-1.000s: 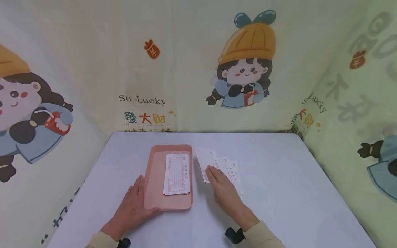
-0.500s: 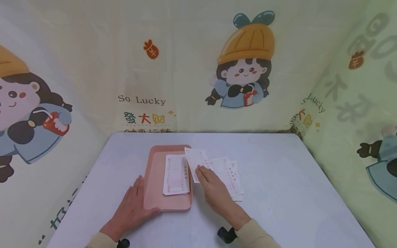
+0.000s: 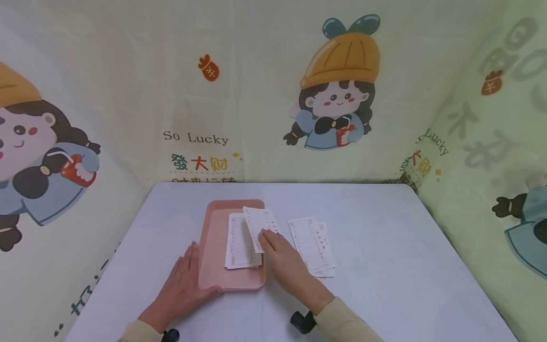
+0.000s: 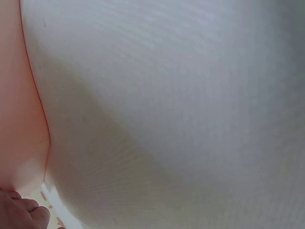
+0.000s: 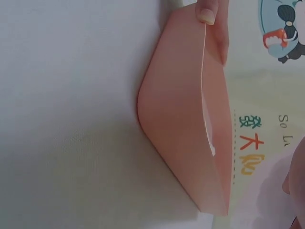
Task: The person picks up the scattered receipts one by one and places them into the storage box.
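Note:
My left hand (image 3: 179,285) lies along the left side of the pink tray (image 3: 210,256), fingers straight, thumb against its near edge. Inside the tray, toward its right, is a small stack of white printed slips (image 3: 236,247). My right hand (image 3: 290,266) pinches one white printed paper slip (image 3: 258,221) over the tray's right rim, partly covering that stack. Several more slips (image 3: 305,237) lie overlapped on the table right of the hand. In the right wrist view the left thumb (image 5: 207,14) touches the tray's rim; the pinched slip does not show there.
The white table (image 3: 384,247) extends to both sides of the tray. Behind and beside it hang cream cloth walls (image 3: 256,95) with cartoon prints. A dark wrist device (image 3: 303,323) sits at the right wrist.
My right hand has moved left with the slip, from beside the other slips to above the tray's stack. The left hand and tray stay in place.

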`<move>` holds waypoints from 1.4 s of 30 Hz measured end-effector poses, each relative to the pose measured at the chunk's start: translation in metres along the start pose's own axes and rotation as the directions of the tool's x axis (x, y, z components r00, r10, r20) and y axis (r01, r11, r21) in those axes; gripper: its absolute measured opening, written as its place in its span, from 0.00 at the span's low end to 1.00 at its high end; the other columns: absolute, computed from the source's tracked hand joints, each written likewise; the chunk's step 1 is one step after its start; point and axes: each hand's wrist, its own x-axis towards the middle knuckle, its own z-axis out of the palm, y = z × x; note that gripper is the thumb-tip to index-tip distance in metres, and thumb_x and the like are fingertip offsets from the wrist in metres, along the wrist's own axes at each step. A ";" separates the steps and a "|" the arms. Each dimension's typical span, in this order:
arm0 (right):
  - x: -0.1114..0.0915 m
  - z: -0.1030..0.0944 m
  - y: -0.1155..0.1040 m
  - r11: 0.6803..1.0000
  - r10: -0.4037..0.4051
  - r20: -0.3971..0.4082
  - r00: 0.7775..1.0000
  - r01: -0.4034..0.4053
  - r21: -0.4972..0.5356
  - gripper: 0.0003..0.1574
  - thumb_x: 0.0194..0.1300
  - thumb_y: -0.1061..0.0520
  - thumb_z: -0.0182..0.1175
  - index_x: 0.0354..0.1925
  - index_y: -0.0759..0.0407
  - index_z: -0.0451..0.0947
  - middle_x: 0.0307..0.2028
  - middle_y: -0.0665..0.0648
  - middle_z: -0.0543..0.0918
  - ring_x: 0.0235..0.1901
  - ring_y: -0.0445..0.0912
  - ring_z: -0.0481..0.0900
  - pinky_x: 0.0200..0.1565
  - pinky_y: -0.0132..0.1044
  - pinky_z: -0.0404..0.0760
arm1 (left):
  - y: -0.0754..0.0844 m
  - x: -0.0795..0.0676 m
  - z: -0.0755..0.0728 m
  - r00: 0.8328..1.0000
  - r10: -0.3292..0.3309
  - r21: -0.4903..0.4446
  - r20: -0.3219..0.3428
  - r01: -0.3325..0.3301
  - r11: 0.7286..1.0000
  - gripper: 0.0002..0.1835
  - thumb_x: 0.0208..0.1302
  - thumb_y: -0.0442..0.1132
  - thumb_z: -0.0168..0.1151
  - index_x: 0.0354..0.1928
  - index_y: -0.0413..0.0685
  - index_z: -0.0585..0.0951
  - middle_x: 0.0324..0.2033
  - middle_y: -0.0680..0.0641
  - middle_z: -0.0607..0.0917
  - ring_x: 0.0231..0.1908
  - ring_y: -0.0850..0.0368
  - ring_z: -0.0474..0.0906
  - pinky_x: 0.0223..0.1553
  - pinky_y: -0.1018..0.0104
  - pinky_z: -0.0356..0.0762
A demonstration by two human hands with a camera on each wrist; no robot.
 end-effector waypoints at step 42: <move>0.029 0.032 -0.047 0.973 0.005 0.126 0.992 0.024 -0.228 0.27 0.67 0.61 0.62 0.63 0.57 0.73 0.58 0.62 0.82 0.59 0.52 0.81 0.59 0.42 0.81 | 0.000 0.000 -0.002 1.000 -0.013 0.004 0.025 0.013 1.000 0.71 0.46 0.78 0.63 0.74 0.29 0.49 0.74 0.29 0.55 0.73 0.34 0.55 0.70 0.35 0.57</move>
